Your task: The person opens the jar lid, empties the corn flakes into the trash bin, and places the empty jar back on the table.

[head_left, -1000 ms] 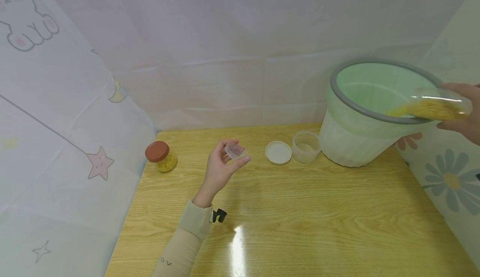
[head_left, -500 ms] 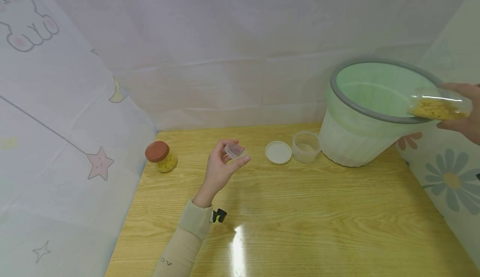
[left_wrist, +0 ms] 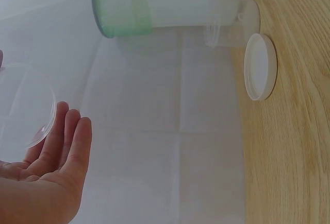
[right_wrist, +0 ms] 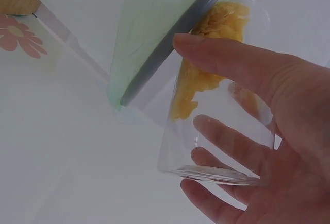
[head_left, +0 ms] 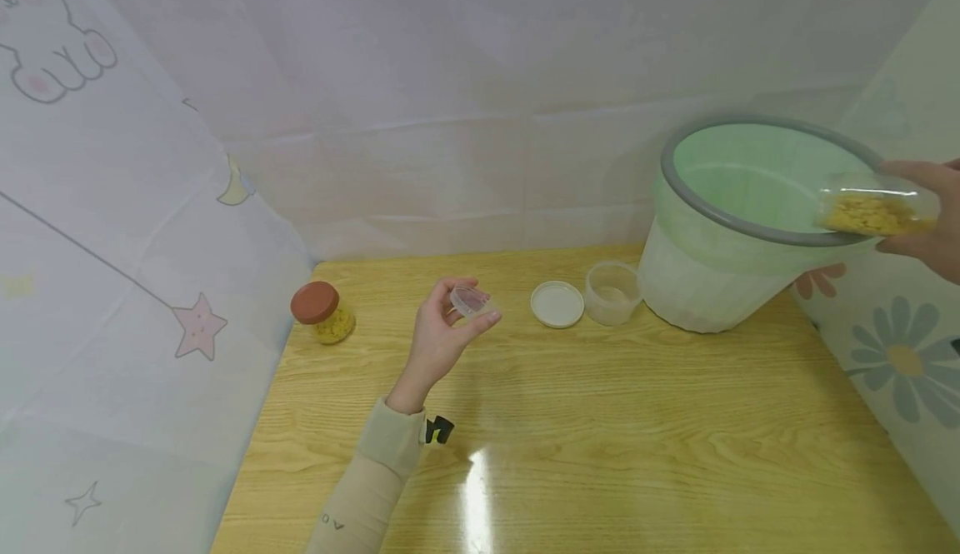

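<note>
My left hand [head_left: 438, 337] holds a small clear round lid [head_left: 471, 301] by its edge above the table, thumb on one side and fingers on the other. At the far right, my right hand [head_left: 939, 242] grips a clear jar [head_left: 877, 182] lying nearly on its side. Yellow flakes [head_left: 872, 214] rest along the jar's lower side. Its mouth points left over the grey rim of a pale green and white bin [head_left: 701, 279]. In the right wrist view the thumb [right_wrist: 227, 59] lies across the jar, with the other fingers seen through its clear wall.
A white round lid [head_left: 557, 304] lies on the wooden table [head_left: 600, 437] beside a clear round tub [head_left: 611, 294], which stands close to the bin. At the table's left edge is another jar [head_left: 333, 326] of yellow flakes with a red-brown lid. Printed cloth walls surround the table.
A second ago yellow flakes were spilling from the jar's mouth into the bin; now they lie inside the jar. My left hand and the clear lid have stayed put.
</note>
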Action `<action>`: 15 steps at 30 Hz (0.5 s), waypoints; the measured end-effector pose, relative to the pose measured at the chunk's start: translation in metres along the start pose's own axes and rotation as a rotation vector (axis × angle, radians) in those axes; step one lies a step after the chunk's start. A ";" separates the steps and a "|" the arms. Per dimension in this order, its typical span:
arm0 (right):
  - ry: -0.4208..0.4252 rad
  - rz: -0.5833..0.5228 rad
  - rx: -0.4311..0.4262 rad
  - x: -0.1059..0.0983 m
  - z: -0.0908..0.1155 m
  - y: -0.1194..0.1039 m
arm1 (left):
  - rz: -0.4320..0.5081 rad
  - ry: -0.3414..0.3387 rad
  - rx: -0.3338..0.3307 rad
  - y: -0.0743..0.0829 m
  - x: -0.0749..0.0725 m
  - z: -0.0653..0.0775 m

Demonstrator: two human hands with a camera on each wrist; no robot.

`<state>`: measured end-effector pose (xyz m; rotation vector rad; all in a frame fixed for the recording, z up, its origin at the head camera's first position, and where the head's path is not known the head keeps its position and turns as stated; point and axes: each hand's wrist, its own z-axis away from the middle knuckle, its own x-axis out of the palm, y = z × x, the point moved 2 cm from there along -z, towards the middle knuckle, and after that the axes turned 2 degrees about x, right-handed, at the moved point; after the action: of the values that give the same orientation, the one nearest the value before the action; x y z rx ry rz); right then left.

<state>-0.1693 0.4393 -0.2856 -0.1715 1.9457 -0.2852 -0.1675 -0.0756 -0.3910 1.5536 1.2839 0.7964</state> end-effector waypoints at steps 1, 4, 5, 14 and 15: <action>0.000 0.004 -0.002 0.000 0.000 0.000 | 0.001 -0.001 0.000 0.000 0.000 0.000; 0.003 0.006 -0.011 0.000 -0.002 0.000 | 0.000 -0.002 -0.001 0.000 0.000 0.000; 0.006 0.008 -0.020 0.000 -0.003 0.001 | 0.001 -0.003 -0.002 0.000 0.000 0.000; 0.006 0.006 -0.036 0.003 -0.004 0.004 | 0.003 0.004 -0.012 0.001 0.000 0.000; 0.005 0.008 -0.036 0.003 -0.004 0.004 | 0.004 0.005 -0.013 0.001 0.000 0.000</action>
<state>-0.1744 0.4426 -0.2881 -0.1866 1.9571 -0.2463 -0.1669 -0.0757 -0.3905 1.5457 1.2768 0.8098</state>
